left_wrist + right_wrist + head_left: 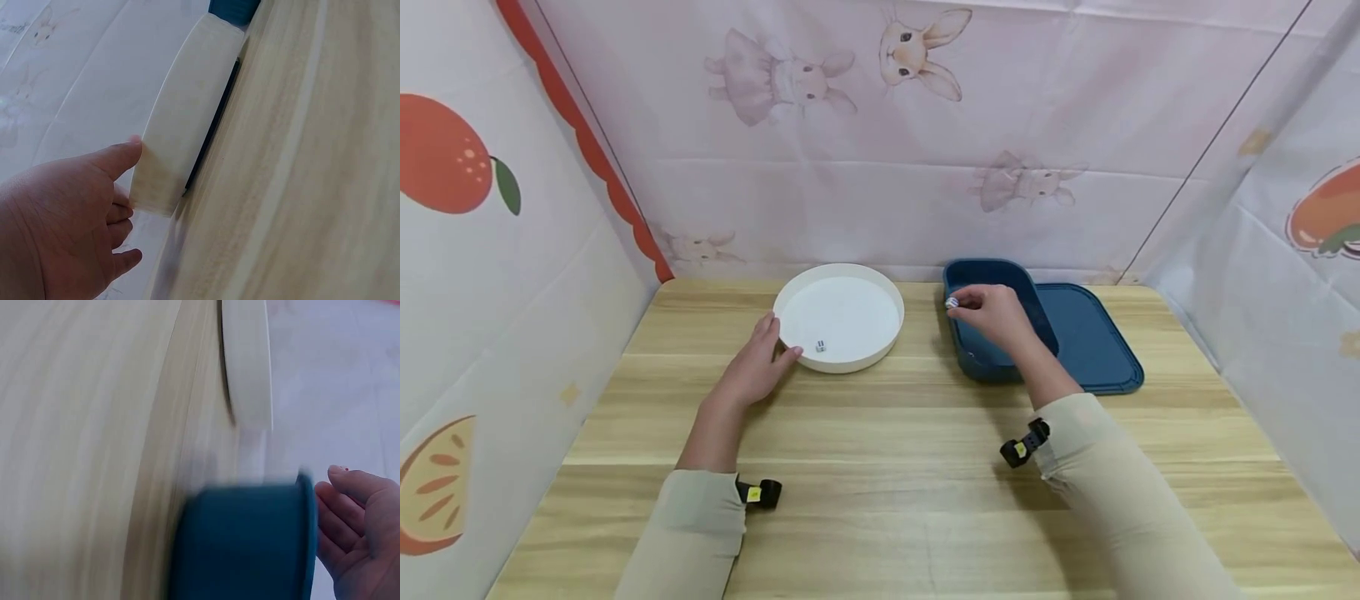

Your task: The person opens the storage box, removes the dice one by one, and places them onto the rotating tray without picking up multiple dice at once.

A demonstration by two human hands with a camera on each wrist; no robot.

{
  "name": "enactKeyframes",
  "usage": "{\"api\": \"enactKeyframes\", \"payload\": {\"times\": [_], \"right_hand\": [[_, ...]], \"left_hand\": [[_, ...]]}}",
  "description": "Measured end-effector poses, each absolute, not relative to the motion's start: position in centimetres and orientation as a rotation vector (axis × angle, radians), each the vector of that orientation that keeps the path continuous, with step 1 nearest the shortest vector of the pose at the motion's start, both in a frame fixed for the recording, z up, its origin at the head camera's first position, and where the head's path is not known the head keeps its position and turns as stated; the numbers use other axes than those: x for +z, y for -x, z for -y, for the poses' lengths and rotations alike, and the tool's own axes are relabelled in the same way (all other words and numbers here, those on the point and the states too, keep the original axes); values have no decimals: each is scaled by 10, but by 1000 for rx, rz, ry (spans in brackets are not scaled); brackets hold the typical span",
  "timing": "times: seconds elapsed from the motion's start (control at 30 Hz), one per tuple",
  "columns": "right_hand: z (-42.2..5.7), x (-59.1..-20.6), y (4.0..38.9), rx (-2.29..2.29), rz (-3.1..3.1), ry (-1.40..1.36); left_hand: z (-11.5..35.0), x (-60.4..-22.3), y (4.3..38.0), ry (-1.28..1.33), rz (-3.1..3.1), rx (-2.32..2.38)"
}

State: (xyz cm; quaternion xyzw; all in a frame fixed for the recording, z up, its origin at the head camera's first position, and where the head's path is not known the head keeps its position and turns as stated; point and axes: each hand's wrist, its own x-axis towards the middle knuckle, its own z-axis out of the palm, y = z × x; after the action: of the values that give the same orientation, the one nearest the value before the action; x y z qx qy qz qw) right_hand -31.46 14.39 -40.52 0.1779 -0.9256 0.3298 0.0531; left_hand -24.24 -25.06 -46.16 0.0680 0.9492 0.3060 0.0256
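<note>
A round white tray (850,312) with a raised rim stands at the back of the table. My left hand (756,364) rests against its left side, fingers along the outer wall and thumb at the front rim. Inside the tray, near the front, lies a small white cube (821,346) with dark blue marks. Between thumb and fingertips my right hand (996,317) pinches another small white-and-blue piece (952,303), over the left edge of a dark blue container (972,367). In the right wrist view that piece is hidden.
A flat blue lid (1093,342) lies on the wooden table (880,467), right beside the container. Fabric with printed rabbits (917,58) hangs behind the table, and printed panels stand at both sides. Each wrist wears a black strap with a small camera.
</note>
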Motion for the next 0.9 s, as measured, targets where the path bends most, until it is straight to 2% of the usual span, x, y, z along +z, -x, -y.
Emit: {"api": "enactKeyframes", "payload": {"times": [0.47, 0.9], "right_hand": [[-14, -426, 303, 863, 2934, -880], [32, -445, 311, 732, 3060, -939]], "left_hand": [[250, -458, 239, -213, -2913, 986], [250, -459, 238, -197, -2928, 987]]}}
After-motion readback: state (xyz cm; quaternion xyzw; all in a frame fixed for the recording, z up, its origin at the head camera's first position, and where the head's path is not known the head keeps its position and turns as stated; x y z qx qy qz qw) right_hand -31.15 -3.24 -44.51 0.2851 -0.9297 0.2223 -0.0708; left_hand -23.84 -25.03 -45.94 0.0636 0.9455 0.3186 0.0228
